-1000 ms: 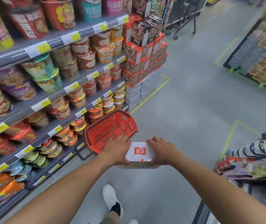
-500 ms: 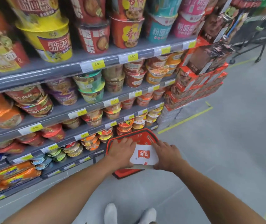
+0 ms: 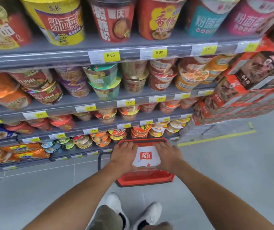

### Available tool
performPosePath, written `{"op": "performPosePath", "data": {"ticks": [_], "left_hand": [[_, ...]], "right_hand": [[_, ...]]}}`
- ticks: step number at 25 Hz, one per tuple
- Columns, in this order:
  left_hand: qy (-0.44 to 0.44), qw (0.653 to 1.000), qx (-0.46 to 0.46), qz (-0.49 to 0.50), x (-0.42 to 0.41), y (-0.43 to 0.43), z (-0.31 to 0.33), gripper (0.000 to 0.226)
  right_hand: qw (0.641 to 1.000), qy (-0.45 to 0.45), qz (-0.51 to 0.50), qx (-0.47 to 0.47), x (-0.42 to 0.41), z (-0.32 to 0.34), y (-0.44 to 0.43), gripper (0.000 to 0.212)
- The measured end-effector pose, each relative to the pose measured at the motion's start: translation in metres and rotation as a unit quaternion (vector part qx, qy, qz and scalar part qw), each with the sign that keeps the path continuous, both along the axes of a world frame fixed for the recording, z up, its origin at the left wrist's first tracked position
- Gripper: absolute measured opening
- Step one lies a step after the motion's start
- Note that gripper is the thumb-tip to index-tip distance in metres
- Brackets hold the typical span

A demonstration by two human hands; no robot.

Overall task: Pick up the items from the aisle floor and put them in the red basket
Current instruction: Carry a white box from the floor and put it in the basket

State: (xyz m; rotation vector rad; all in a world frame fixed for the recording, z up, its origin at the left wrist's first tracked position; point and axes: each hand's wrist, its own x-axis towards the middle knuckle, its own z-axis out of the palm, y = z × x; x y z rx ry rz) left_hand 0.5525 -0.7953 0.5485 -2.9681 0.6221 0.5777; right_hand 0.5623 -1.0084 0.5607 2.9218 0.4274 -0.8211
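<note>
I hold a white box with a red logo (image 3: pixel 146 156) flat between both hands, directly over the red basket (image 3: pixel 145 178). My left hand (image 3: pixel 123 155) grips its left side and my right hand (image 3: pixel 168 156) grips its right side. The basket stands on the grey floor just in front of the bottom shelf, its black handle (image 3: pixel 98 161) lying to the left. The box and my hands hide most of the basket's inside.
Shelves of noodle cups (image 3: pixel 103 80) with yellow price tags fill the view ahead. A stack of red and brown cartons (image 3: pixel 242 90) stands to the right. Yellow floor tape (image 3: pixel 216 138) runs right of the basket. My white shoes (image 3: pixel 149 213) are below.
My view has turned to face the shelves and closed in on them. The basket now lies straight ahead under the box, and both hands have lowered the box toward it.
</note>
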Motion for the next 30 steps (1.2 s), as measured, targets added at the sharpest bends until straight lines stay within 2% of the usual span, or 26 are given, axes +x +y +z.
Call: {"op": "performPosePath", "data": {"ticks": [7,16,22,27,30], "left_hand": [[0.019,1.0,0.013,0.021,0.037,-0.005,-0.127,0.098],[0.039,0.998,0.03,0.042,0.063,-0.012,-0.351,0.097],[0.035,0.997,0.014,0.061,0.092,-0.014,-0.486,0.087],[0.052,0.995,0.015,0.087,0.102,-0.018,-0.559,0.083],[0.048,0.995,0.028,0.083,0.104,-0.022,-0.58,0.081]], "right_hand": [[1.0,-0.003,0.002,0.023,0.037,-0.128,-0.002,0.106],[0.997,0.005,-0.027,0.069,0.067,-0.36,0.0,0.086],[0.998,-0.017,-0.029,0.049,0.094,-0.506,-0.001,0.089],[0.998,-0.014,-0.028,0.06,0.104,-0.577,0.001,0.092],[0.996,-0.003,-0.037,0.079,0.106,-0.596,-0.002,0.089]]}}
